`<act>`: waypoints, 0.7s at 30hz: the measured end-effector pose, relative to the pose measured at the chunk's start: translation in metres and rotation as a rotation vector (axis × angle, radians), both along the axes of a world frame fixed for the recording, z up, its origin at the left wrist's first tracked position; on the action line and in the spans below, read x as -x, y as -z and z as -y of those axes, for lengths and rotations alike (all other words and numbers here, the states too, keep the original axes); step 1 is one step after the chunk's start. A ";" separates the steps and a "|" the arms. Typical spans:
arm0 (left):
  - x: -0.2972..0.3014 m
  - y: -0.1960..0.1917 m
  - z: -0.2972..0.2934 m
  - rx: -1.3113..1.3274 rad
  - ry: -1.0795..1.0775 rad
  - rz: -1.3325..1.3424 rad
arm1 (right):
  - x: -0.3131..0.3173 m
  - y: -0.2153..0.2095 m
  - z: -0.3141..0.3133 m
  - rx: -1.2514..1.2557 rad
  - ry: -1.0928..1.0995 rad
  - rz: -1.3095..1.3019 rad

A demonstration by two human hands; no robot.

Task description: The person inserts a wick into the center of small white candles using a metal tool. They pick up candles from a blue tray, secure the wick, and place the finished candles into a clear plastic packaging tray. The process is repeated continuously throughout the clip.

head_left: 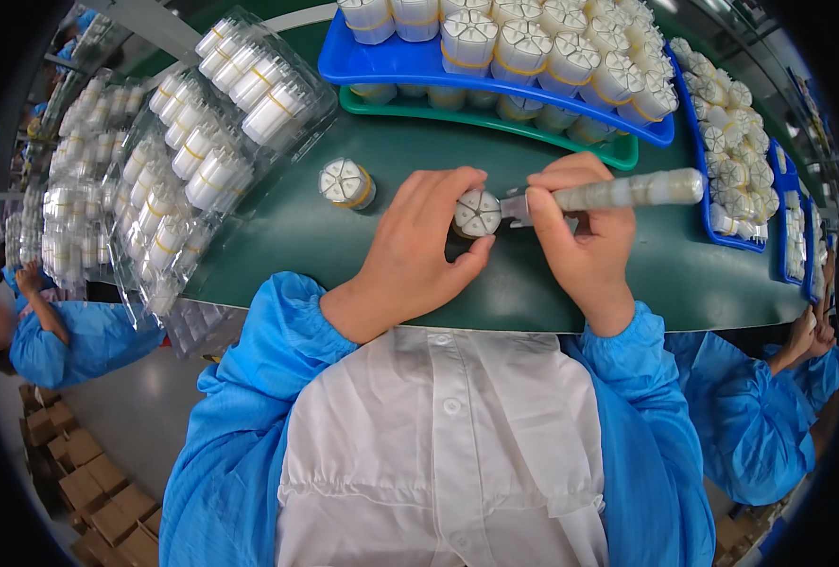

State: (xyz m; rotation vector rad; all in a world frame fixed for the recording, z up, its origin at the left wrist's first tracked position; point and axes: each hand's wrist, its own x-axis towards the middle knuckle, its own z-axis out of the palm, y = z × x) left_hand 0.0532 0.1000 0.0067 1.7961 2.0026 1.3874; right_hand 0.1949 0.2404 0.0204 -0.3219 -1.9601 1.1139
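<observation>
On the green table, my left hand (419, 248) curls around a round bundle of white wedge-shaped pieces (477, 214), fingers at its far side and thumb at its near side. My right hand (585, 236) grips a hand tool (637, 190) with a thick, pale, wrapped handle that sticks out to the right. Its flat, greyish tip (516, 209) meets or nearly meets the bundle's right side; contact cannot be made out. Left of my left hand stands a second bundle (347, 183) upright, with a yellow band around it.
A blue tray (381, 68) of banded bundles rests above a green tray (618, 151) at the back. Another blue tray (736, 238) is at the right. Clear plastic packs (292, 128) of bundles lie at the left. People in blue sleeves (84, 340) sit on both sides.
</observation>
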 end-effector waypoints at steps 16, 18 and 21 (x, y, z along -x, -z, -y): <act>0.000 0.001 0.000 0.010 0.020 0.044 | -0.001 0.002 0.001 -0.026 -0.022 0.021; 0.001 0.002 0.000 0.009 0.071 0.073 | -0.001 -0.003 -0.002 -0.021 -0.007 0.053; 0.002 0.002 0.000 0.019 0.113 0.082 | -0.001 -0.004 0.000 -0.035 -0.025 0.106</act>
